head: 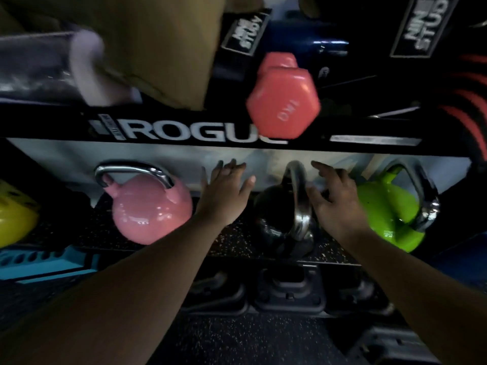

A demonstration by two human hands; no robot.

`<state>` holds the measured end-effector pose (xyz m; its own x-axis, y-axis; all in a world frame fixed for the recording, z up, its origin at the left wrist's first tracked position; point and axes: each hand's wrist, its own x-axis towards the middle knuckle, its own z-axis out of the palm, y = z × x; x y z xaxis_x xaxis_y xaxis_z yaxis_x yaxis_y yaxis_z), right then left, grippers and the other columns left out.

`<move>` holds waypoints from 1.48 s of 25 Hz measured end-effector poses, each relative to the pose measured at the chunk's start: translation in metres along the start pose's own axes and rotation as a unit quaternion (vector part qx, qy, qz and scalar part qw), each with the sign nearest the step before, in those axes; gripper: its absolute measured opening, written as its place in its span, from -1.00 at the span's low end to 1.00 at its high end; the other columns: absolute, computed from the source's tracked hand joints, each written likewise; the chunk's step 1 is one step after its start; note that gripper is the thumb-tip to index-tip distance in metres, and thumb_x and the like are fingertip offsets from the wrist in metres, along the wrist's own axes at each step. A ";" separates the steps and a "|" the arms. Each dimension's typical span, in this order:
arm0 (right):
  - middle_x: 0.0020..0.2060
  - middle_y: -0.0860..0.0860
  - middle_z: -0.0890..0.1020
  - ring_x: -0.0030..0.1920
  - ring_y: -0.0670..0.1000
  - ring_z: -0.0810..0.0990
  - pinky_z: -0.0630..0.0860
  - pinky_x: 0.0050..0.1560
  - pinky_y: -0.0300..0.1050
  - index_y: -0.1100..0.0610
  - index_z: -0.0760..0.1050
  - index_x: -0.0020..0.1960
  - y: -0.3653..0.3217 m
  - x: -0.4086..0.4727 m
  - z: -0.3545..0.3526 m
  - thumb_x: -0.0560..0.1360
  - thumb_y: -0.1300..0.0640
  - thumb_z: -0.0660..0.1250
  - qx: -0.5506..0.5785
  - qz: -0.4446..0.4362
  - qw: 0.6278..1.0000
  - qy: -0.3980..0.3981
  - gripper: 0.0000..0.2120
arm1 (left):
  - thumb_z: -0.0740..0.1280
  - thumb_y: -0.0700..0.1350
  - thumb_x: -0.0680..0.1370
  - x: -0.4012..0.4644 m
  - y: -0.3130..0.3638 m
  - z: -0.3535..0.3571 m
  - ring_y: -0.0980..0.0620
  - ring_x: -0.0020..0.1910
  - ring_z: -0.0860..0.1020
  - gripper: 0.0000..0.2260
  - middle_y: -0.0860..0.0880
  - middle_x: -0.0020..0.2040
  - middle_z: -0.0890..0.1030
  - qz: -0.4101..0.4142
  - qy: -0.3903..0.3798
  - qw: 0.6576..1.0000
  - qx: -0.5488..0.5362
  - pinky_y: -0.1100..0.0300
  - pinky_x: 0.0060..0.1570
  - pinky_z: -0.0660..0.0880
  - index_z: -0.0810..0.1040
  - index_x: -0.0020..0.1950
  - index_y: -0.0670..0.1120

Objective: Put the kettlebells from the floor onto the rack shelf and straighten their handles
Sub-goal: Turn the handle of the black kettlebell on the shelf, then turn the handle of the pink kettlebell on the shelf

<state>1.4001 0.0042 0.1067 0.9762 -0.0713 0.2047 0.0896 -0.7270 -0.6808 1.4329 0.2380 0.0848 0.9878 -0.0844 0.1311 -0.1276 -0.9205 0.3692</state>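
On the rack shelf (168, 248) stand a pink kettlebell (150, 209), a black kettlebell (279, 219) and a green kettlebell (390, 209), and both hands are open with spread fingers, the left hand (224, 191) between pink and black, the right hand (334, 196) just beside the black one's handle (299, 196).

Rack shelf (237, 248): three kettlebells in a row, left (150, 206), middle (284, 219), right (392, 212). Left hand (224, 191) between left and middle; right hand (334, 198) between middle and right. Dumbbell (283, 101) on shelf above.
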 end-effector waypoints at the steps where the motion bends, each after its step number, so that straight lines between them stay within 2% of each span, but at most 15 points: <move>1: 0.24 0.13 0.48 0.27 0.19 0.39 0.36 0.33 0.11 -0.04 0.38 0.41 -0.010 0.004 0.001 0.54 0.02 0.29 -0.024 -0.036 0.999 -0.002 -0.56 | 0.01 0.20 0.63 0.001 -0.011 -0.009 -0.10 0.57 0.07 -0.49 -0.08 0.56 0.27 -0.015 0.025 0.999 0.013 -0.26 0.48 -0.18 0.32 0.50 0.00; 4: 0.32 0.08 0.44 0.31 0.09 0.30 0.29 0.34 0.02 -0.05 0.34 0.44 -0.066 0.003 0.038 0.56 0.02 0.27 -0.032 -0.090 0.994 -0.044 -0.55 | 0.05 0.19 0.61 -0.008 -0.065 -0.039 -0.16 0.58 -0.02 -0.47 -0.14 0.57 0.22 -0.065 0.113 0.990 0.057 -0.30 0.47 -0.19 0.34 0.49 -0.06; 7: 0.35 0.08 0.44 0.37 0.09 0.31 0.27 0.40 0.04 -0.05 0.30 0.48 -0.124 0.002 0.098 0.59 -0.03 0.23 -0.009 -0.085 0.992 -0.092 -0.54 | 0.05 0.21 0.60 -0.014 -0.129 -0.061 -0.23 0.58 -0.04 -0.44 -0.14 0.59 0.16 -0.113 0.124 0.982 0.081 -0.33 0.46 -0.17 0.26 0.53 -0.04; 10: 0.32 0.12 0.46 0.35 0.14 0.37 0.34 0.35 0.09 -0.06 0.26 0.50 -0.181 0.006 0.158 0.61 -0.08 0.18 -0.001 -0.073 0.989 -0.129 -0.53 | 0.01 0.27 0.59 -0.023 -0.190 -0.081 -0.26 0.57 -0.09 -0.38 -0.14 0.62 0.04 -0.180 0.103 0.978 0.011 -0.32 0.46 -0.11 0.12 0.58 -0.01; 14: 0.31 0.13 0.45 0.31 0.20 0.41 0.39 0.29 0.14 -0.08 0.27 0.48 -0.246 0.023 0.227 0.61 -0.12 0.15 -0.007 -0.035 0.990 -0.140 -0.55 | 0.09 0.34 0.55 -0.025 -0.247 -0.100 -0.28 0.54 0.02 -0.29 -0.16 0.60 0.05 -0.241 0.068 0.958 -0.144 -0.33 0.42 0.14 0.06 0.59 -0.01; 17: 0.30 0.16 0.45 0.30 0.26 0.38 0.35 0.28 0.12 0.04 0.37 0.42 -0.256 0.030 0.254 0.64 0.02 0.14 -0.084 -0.038 0.979 -0.184 -0.64 | 0.12 0.39 0.51 -0.025 -0.253 -0.097 -0.25 0.45 0.28 -0.24 -0.16 0.54 0.15 -0.218 0.024 0.935 -0.280 -0.17 0.29 0.38 0.03 0.58 0.03; 18: 0.28 0.16 0.48 0.27 0.26 0.39 0.35 0.24 0.10 0.08 0.41 0.39 -0.255 0.030 0.260 0.64 0.05 0.14 -0.086 -0.040 0.980 -0.176 -0.66 | 0.13 0.41 0.49 -0.024 -0.252 -0.095 -0.23 0.41 0.34 -0.23 -0.15 0.52 0.16 -0.222 0.014 0.923 -0.314 -0.13 0.25 0.43 0.01 0.57 0.06; 21: 0.16 0.15 0.55 0.19 0.23 0.42 0.35 0.12 0.05 0.14 0.50 0.27 -0.253 0.023 0.266 0.64 0.02 0.18 -0.025 -0.032 0.994 -0.099 -0.70 | 0.13 0.47 0.43 -0.018 -0.241 -0.088 -0.28 0.38 0.33 -0.23 -0.11 0.52 0.13 -0.270 0.021 0.892 -0.362 -0.13 0.18 0.44 -0.02 0.53 0.18; 23: 0.09 0.10 0.54 0.16 0.20 0.41 0.29 0.06 0.00 0.16 0.51 0.22 -0.253 0.021 0.269 0.63 0.02 0.22 0.006 -0.019 0.997 -0.072 -0.72 | 0.12 0.49 0.42 -0.016 -0.236 -0.086 -0.31 0.38 0.30 -0.24 -0.10 0.53 0.11 -0.289 0.038 0.886 -0.362 -0.08 0.11 0.40 -0.03 0.52 0.22; 25: 0.10 0.09 0.53 0.16 0.19 0.39 0.29 0.06 0.00 0.14 0.50 0.23 -0.252 0.022 0.269 0.63 0.01 0.21 0.015 -0.010 0.997 -0.076 -0.72 | 0.13 0.50 0.41 -0.015 -0.235 -0.084 -0.32 0.39 0.29 -0.22 -0.10 0.54 0.09 -0.293 0.040 0.881 -0.370 -0.11 0.15 0.42 -0.06 0.52 0.24; 27: 0.15 0.10 0.53 0.17 0.18 0.38 0.31 0.08 0.03 0.12 0.49 0.26 -0.252 0.022 0.268 0.63 0.01 0.19 0.002 -0.027 0.995 -0.092 -0.71 | 0.17 0.49 0.40 -0.016 -0.235 -0.082 -0.32 0.43 0.28 -0.17 -0.11 0.56 0.03 -0.300 0.040 0.866 -0.398 -0.22 0.24 0.42 -0.13 0.54 0.25; 30: 0.14 0.13 0.57 0.15 0.23 0.44 0.37 0.13 0.11 0.11 0.53 0.25 -0.251 0.018 0.265 0.63 0.04 0.22 -0.007 -0.055 0.994 -0.093 -0.73 | 0.24 0.45 0.41 -0.021 -0.230 -0.082 -0.27 0.48 0.25 -0.07 -0.11 0.60 -0.05 -0.309 0.059 0.842 -0.439 -0.09 0.30 0.36 -0.21 0.57 0.17; 33: -0.03 0.07 0.65 0.00 0.14 0.60 0.53 0.01 0.03 0.07 0.55 0.09 -0.258 0.026 0.254 0.52 -0.20 0.31 0.097 0.089 0.987 -0.097 -0.64 | 0.20 0.43 0.45 -0.023 -0.230 -0.084 -0.25 0.52 0.18 -0.09 -0.12 0.62 -0.14 -0.305 0.032 0.849 -0.430 -0.20 0.37 0.31 -0.25 0.58 0.11; 35: -0.12 0.08 0.66 -0.09 0.13 0.62 0.56 -0.03 0.04 0.10 0.55 0.02 -0.262 0.027 0.251 0.51 -0.24 0.29 0.117 0.121 0.978 -0.120 -0.60 | 0.18 0.38 0.49 -0.014 -0.237 -0.091 -0.24 0.55 0.11 -0.11 -0.13 0.62 -0.15 -0.295 0.016 0.854 -0.427 -0.26 0.42 0.23 -0.28 0.58 0.08; 37: -0.16 0.08 0.65 -0.13 0.13 0.60 0.55 -0.07 0.05 0.11 0.54 0.03 -0.263 0.013 0.257 0.57 -0.19 0.22 0.148 0.119 0.973 -0.128 -0.64 | 0.19 0.30 0.55 -0.001 -0.250 -0.101 -0.20 0.54 0.16 -0.15 -0.19 0.62 -0.01 -0.260 0.004 0.861 -0.437 -0.16 0.45 0.23 -0.27 0.59 0.01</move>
<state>1.4400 0.3701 0.1082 0.9900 -0.0137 -0.1404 -0.1298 -0.4786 -0.8684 1.4548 0.5068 0.0850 0.9315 0.2580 -0.2564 0.3100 -0.1944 0.9306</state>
